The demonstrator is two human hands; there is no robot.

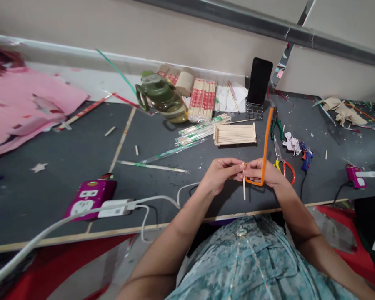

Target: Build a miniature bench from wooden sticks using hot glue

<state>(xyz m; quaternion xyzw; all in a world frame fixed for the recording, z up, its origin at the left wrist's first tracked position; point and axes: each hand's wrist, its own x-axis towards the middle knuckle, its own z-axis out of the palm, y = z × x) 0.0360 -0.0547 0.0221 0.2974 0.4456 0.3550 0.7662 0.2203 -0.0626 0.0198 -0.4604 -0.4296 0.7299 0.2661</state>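
My left hand (220, 171) and my right hand (262, 173) meet above the front of the dark table (65, 166). Both are closed in a pinch. Between their fingertips stands a thin wooden stick (244, 189), hanging down below the fingers. A long orange pipe-cleaner-like strip (265, 141) is bent round at my right hand and rises away towards the back. Just behind the hands lies a small tray built of wooden sticks (235, 134).
Wrapped chopsticks (200, 129), a green glass teapot (161, 98), a phone on a wire stand (258, 85), pliers (276, 125), scissors (284, 164) and a blue glue gun (305, 155) lie behind. A purple power strip (89, 199) with white cables sits left. Pink paper (25, 104) far left.
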